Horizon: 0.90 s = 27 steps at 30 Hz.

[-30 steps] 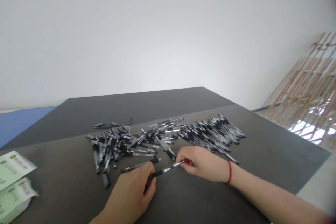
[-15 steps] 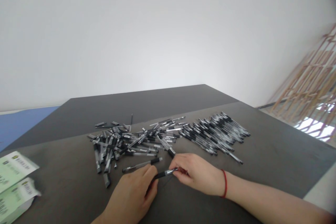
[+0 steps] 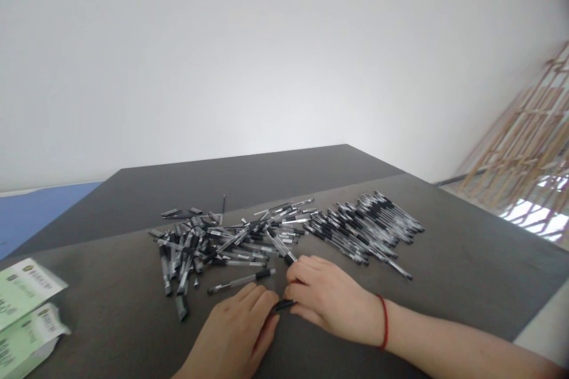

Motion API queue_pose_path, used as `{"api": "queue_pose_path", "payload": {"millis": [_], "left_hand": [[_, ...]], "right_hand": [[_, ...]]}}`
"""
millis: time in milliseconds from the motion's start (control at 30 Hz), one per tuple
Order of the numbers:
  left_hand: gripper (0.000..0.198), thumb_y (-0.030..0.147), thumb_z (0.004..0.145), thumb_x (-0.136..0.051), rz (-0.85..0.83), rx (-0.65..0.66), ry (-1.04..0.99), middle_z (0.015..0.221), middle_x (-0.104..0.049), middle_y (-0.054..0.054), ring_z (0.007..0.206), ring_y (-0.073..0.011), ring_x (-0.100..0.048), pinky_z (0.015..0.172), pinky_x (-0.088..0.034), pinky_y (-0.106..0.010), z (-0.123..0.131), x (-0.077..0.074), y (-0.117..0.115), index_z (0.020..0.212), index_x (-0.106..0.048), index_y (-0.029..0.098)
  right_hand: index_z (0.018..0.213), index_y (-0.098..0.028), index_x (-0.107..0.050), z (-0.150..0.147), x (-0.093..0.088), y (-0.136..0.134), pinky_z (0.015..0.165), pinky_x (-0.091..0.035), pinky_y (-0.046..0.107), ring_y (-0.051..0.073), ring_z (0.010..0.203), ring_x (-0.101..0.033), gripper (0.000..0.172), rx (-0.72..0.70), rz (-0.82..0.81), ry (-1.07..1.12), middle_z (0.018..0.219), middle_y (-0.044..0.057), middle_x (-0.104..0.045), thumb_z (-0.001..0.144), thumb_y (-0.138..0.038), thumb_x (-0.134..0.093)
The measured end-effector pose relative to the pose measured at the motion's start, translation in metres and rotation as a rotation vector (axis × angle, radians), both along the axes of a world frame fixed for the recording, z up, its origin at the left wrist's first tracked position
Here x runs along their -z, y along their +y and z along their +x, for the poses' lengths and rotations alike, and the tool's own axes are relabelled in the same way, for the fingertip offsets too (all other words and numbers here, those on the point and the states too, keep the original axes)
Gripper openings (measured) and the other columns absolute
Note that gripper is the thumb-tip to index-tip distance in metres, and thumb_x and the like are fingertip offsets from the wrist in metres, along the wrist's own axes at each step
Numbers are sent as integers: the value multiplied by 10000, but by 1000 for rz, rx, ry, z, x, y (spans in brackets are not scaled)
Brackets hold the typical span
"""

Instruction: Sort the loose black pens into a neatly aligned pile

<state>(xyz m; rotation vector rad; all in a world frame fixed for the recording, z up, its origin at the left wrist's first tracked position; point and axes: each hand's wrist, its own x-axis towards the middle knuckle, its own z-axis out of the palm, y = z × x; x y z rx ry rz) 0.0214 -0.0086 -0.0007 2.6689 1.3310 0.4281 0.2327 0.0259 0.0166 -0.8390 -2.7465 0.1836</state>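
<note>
Across the lower half of the frame, a dark tabletop [image 3: 466, 260] carries a jumbled pen heap [image 3: 222, 243] at centre, an aligned pen row [image 3: 368, 225] to its right and green boxes [image 3: 26, 308] at lower left. At bottom centre, the left hand [image 3: 240, 331] and right hand [image 3: 331, 302] each close a narrow grip on one black pen [image 3: 282, 306] held between them.

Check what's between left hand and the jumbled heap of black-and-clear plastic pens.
One lone black-capped clear plastic pen lies on the dark grey table between left hand and heap. Head view.
</note>
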Motion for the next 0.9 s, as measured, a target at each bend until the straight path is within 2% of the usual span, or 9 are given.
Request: {"api": "queue_pose_path", "payload": {"millis": [133,267,400,567,767,900], "left_hand": [[240,240,832,-532,100,-5,-79,1055,-606,-40,967,-222,-573,803,-483,-338,-7,-4,1,1071,-527,243],[192,198,860,-473,141,-59,-103,1032,-605,-49,962,-221,-565,845,-472,-372,-12,-6,6,1035,-546,227],[240,159,851,-454,157,-129,-96,1052,-599,-56,992,-232,-550,885,-450,-412,-15,-2,13,1059,-555,222],[247,159,851,-446,150,-140,-80,1058,-606,-52,994,-231,-552,875,-453,-400,-18,2,18,1046,-579,230],[230,156,844,-458,141,-148,-67,1043,-617,-49,987,-232,-558,872,-450,-404,-20,3,19,1015,-590,233],[226,163,847,-461,135,-145,-69,1057,-614,-46,996,-235,-554,876,-445,-412,-21,5,19,1018,-589,242]], "right_hand": [[894,-205,-630,19,-7,9,730,-337,299,181,862,-445,128,105,13,34,911,47,-526,894,-268,-518],[919,-213,-647,46,-11,25,778,-323,312,175,880,-451,168,119,24,4,900,47,-540,886,-146,-497],[891,-219,-670,61,-7,40,824,-308,333,184,931,-455,250,178,74,-43,930,54,-564,883,-85,-460],[833,-195,-680,61,-1,44,842,-300,338,189,942,-461,255,233,71,-94,938,62,-583,868,-62,-466],[871,-177,-646,57,1,41,839,-310,329,198,944,-459,156,327,104,-121,940,62,-583,865,-122,-500],[860,-182,-638,59,6,47,814,-317,320,198,933,-465,151,407,133,-133,933,56,-588,875,-126,-499]]}}
